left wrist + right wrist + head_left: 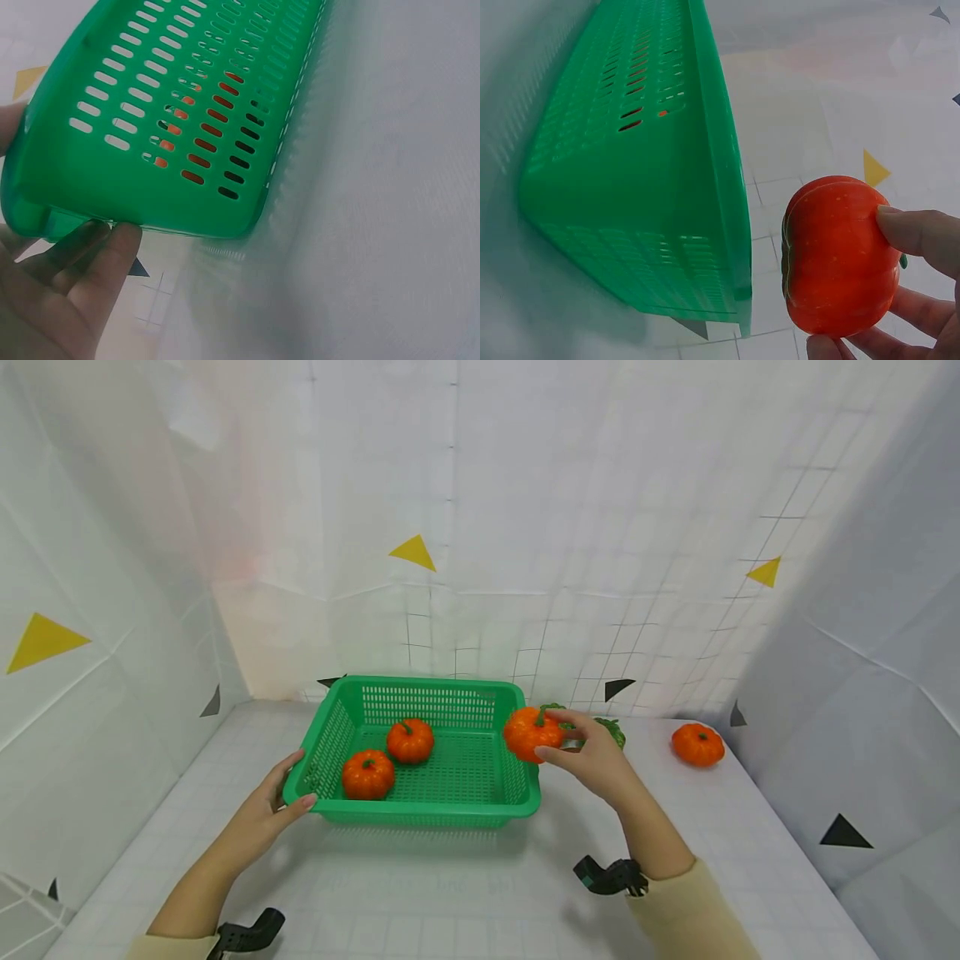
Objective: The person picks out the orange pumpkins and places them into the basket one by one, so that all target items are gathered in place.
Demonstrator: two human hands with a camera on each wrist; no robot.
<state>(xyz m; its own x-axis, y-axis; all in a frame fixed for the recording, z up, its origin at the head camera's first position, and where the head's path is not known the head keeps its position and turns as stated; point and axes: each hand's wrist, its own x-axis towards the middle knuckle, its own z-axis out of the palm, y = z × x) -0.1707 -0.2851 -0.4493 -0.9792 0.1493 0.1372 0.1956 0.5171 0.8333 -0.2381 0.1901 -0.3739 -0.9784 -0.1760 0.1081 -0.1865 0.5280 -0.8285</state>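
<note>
An orange pumpkin point(525, 739) is in the air just beside the right rim of a green basket point(457, 777), pinched between the thumb and fingers of the right hand point(596, 760). The left hand point(258, 818) grips the basket's near left corner. Inside sit a left pumpkin point(368, 775) and a middle pumpkin point(410, 741). Green items point(615, 732) show partly behind the right hand; a far-right pumpkin point(697, 745) rests on the table point(420, 893)

Your pale beige sleeves point(693, 910), a curved black mount point(253, 935) by your left wrist, a similar green-marked mount point(609, 878) by your right
</note>
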